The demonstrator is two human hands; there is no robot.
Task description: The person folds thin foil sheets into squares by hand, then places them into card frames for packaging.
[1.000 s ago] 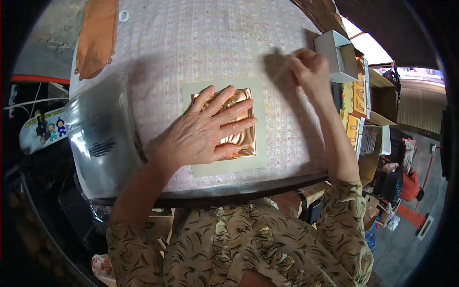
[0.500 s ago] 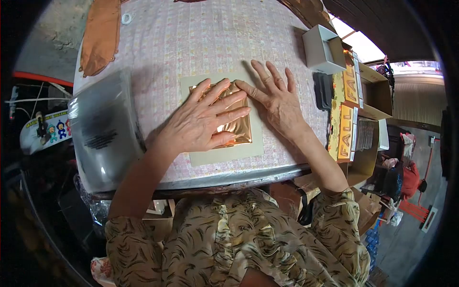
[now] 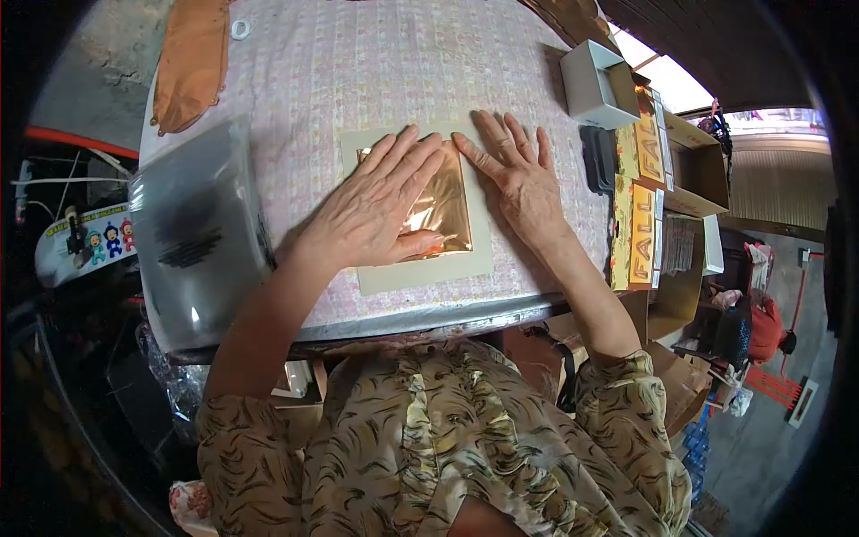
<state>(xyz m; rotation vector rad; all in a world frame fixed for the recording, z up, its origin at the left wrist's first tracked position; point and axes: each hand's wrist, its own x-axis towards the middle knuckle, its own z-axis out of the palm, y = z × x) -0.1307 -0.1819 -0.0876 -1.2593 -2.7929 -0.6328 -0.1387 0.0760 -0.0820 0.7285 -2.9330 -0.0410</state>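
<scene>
A shiny copper-coloured foil sheet [image 3: 445, 210] lies on a larger grey-beige card [image 3: 420, 274] in the middle of the table. Flat across the left part of the foil rests my left hand [image 3: 380, 201], its four fingers close together and the thumb out to the side over the lower foil. My right hand [image 3: 523, 183] lies with fingers spread at the card's right edge; its index fingertip is by the foil's upper right corner. Neither hand holds anything. The left part of the foil is hidden under my left hand.
A stack of clear plastic sleeves [image 3: 197, 237] lies at the left. An orange-brown cloth piece [image 3: 190, 67] and a small white ring [image 3: 241, 29] are at the far left. On the right stand a white box [image 3: 591, 85], black flat pieces [image 3: 598, 159] and boxes marked FALL [image 3: 642, 234].
My left hand has slid slightly up and left on the foil, and its spread fingers have drawn together. The right hand has stayed nearly in place.
</scene>
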